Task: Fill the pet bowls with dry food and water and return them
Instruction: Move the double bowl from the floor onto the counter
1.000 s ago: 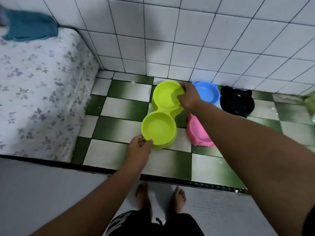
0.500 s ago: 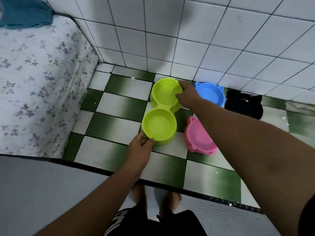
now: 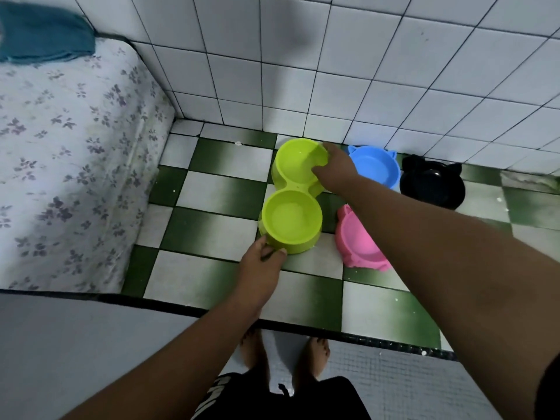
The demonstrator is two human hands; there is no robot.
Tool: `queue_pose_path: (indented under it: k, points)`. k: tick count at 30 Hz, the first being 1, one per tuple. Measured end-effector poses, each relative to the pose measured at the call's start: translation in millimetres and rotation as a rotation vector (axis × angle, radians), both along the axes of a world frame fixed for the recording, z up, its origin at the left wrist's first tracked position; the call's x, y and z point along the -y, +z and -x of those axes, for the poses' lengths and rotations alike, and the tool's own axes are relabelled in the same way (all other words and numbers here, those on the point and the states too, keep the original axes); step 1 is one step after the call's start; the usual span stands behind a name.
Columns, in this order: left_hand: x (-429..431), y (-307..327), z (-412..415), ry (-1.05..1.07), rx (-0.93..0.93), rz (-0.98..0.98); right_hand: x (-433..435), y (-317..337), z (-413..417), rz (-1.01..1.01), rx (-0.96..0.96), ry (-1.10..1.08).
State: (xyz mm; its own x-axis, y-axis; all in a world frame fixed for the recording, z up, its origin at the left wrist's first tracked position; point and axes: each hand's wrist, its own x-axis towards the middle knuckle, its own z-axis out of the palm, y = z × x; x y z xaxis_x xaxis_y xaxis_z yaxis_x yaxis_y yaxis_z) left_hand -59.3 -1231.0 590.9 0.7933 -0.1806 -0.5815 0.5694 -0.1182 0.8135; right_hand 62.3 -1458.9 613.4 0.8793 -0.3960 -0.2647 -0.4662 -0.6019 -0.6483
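A lime-green double pet bowl [image 3: 292, 219] lies on the green-and-white checkered floor near the tiled wall, both cups looking empty of food. My left hand [image 3: 262, 262] grips the rim of its near cup. My right hand [image 3: 335, 171] grips the rim of its far cup, thumb inside. To its right stand a blue bowl [image 3: 375, 168], a black cat-eared bowl [image 3: 431, 184] and a pink bowl [image 3: 359, 242], the pink one partly hidden by my right forearm.
A mattress with a floral sheet [image 3: 66, 165] fills the left side, a teal cloth [image 3: 42, 34] on its far end. A white tiled wall [image 3: 333, 71] stands just behind the bowls. A black step edge [image 3: 181, 307] runs in front of my bare feet.
Both hands keep their hold on the green double bowl. The bowl has shifted slightly toward the wall and the camera has moved closer and lower.
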Motion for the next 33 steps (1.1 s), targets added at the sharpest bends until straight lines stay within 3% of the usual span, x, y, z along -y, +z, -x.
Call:
queue_pose_path:
  k: [9,17,23,30,33]
  points:
    - [10.5,3.1,1.5,-0.13,-0.103,-0.015,-25.8,23.3,71.9,0.033,0.234,-0.067]
    - [7.2,4.5,16.6,-0.024,-0.195,-0.04,-46.2,21.8,155.8,0.003,0.173,-0.079]
    - [6.0,34.9,56.0,-0.062,0.104,-0.207,-53.3,34.7,218.0,-0.036,0.251,-0.052]
    - [-1.1,47.4,112.0,-0.41,0.517,-0.429,-44.3,40.0,307.1,-0.019,0.267,-0.116]
    - [-10.1,47.7,126.5,-0.502,0.611,-0.473,-46.5,34.0,334.1,-0.003,0.253,-0.143]
